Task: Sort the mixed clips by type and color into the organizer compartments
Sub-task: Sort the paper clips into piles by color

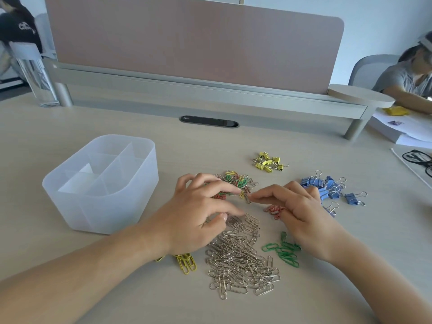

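A translucent white organizer (105, 213) with several compartments, nothing visible inside, stands at the left. My left hand (198, 211) rests over the mixed pile of coloured paper clips (236, 180), its index fingertip touching the pile's near edge. My right hand (304, 213) pinches a silver paper clip (247, 198) at that same edge with thumb and index finger. Sorted heaps lie around: silver paper clips (240, 258), green paper clips (284, 252), yellow paper clips (185, 263), red paper clips (274, 210) under my right hand, yellow binder clips (268, 161) and blue binder clips (327, 188).
A desk divider with a raised shelf (210, 94) runs across the back. A clear glass (35, 73) stands at the far left. Black glasses (418, 160) and papers (402, 129) lie at the right, where another person sits.
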